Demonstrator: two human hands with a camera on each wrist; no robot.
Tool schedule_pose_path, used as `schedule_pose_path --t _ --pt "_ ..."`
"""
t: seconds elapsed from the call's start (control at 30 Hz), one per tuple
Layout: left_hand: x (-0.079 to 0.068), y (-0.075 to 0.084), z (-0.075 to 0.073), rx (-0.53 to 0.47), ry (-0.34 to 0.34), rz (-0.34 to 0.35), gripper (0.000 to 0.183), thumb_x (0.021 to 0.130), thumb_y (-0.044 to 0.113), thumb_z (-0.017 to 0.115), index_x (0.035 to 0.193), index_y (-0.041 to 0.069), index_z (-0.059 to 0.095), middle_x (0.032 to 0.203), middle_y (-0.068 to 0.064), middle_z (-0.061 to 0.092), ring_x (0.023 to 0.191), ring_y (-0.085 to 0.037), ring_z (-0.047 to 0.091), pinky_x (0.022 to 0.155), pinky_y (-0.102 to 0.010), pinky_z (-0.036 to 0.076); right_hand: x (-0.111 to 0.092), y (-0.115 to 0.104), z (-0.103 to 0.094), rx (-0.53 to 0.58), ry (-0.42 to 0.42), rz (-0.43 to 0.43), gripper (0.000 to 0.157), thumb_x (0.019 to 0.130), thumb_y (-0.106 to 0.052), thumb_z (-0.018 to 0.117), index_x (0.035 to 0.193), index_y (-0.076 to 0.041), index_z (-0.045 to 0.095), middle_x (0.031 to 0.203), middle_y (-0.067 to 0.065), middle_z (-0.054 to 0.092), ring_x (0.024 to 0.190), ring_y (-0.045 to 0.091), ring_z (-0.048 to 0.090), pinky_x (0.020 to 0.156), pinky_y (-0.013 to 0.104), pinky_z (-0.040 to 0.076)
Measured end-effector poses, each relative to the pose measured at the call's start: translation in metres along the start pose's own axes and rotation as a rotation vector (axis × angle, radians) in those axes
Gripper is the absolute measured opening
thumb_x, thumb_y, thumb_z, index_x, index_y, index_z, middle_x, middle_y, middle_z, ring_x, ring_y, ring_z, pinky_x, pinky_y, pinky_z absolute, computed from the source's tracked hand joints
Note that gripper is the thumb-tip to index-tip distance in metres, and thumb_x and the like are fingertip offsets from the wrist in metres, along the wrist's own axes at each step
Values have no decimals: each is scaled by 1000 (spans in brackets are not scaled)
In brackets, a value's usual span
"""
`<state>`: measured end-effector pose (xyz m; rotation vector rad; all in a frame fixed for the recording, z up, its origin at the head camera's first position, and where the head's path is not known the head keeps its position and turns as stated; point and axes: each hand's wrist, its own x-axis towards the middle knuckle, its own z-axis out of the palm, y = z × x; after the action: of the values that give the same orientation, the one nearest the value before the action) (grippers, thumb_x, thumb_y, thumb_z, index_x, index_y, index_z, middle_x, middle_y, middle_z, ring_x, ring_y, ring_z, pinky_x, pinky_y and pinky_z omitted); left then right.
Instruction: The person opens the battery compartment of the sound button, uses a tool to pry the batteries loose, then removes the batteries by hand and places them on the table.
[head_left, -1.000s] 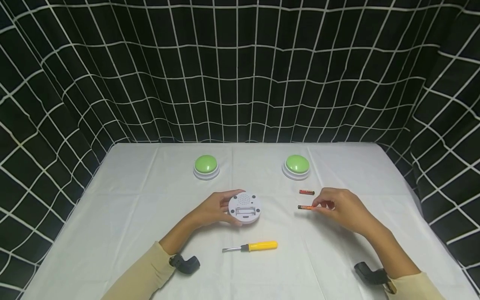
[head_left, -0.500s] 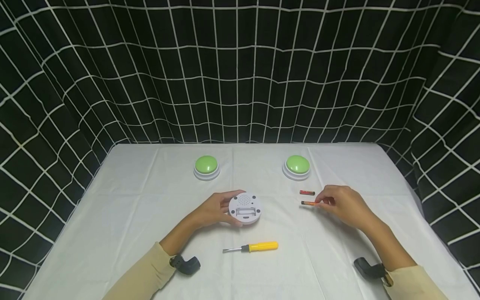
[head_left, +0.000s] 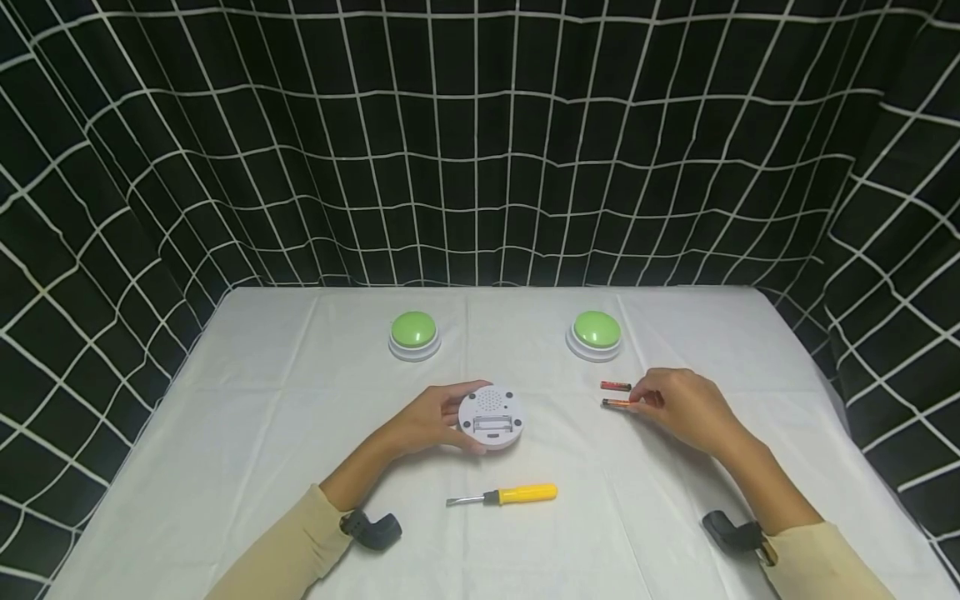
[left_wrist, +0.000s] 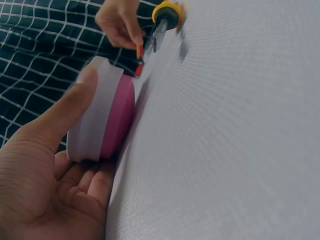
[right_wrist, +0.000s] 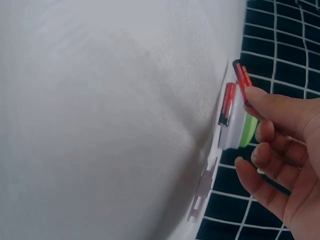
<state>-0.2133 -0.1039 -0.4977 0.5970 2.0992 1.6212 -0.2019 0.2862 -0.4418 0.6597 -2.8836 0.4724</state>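
My left hand (head_left: 423,421) grips the rim of a round white push-button (head_left: 491,400), which lies upside down. Its bare battery compartment (head_left: 492,424) faces up, and a pink dome (left_wrist: 119,117) shows underneath in the left wrist view. At the right, my right hand (head_left: 686,408) pinches one end of a small red battery (right_wrist: 242,77) between thumb and finger, with the battery raised off the cloth in the right wrist view. A second red battery (head_left: 616,386) lies just beyond it on the cloth.
Two green-topped push-buttons (head_left: 414,330) (head_left: 597,331) stand at the back. A screwdriver (head_left: 525,494) with a yellow handle lies in front of the upturned one. In the right wrist view, a thin pale piece (right_wrist: 202,187) lies on the white cloth (right_wrist: 100,125). Dark gridded curtain (head_left: 480,150) surrounds the table.
My right hand has moved slightly away from me with the battery, bringing it closer to the second battery. The left hand and the upturned push-button have stayed in place.
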Motion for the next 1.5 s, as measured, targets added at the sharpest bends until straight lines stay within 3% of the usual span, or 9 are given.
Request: schedule_pose_path --t 0.63,0.9,1.1,1.5 --pt "0 0 0 18 3 -9 98 67 14 96 152 22 48 150 4 53 136 -15 51 110 -26 44 9 3 0 -67 -84 28 10 79 -10 85 86 -13 78 78 -3 70 69 12 56 62 40 51" --pt "1 -2 -1 6 0 9 97 67 15 96 152 22 48 149 3 54 136 -17 52 110 -27 44 9 3 0 -96 -115 49 11 80 -9 84 87 -14 78 82 -2 72 73 16 60 65 44 53" --pt "0 -3 -1 -2 0 -2 97 67 14 95 152 22 48 149 2 54 135 -17 53 109 -26 45 8 2 0 -106 -137 49 11 80 -12 85 88 -14 78 77 -5 68 70 14 55 61 40 49" --pt "0 -1 0 0 1 4 98 67 11 95 152 19 48 150 1 53 136 -17 52 109 -26 45 8 -39 -13 -101 -29 7 11 86 -21 81 91 -12 77 67 -9 56 62 11 48 52 32 41"
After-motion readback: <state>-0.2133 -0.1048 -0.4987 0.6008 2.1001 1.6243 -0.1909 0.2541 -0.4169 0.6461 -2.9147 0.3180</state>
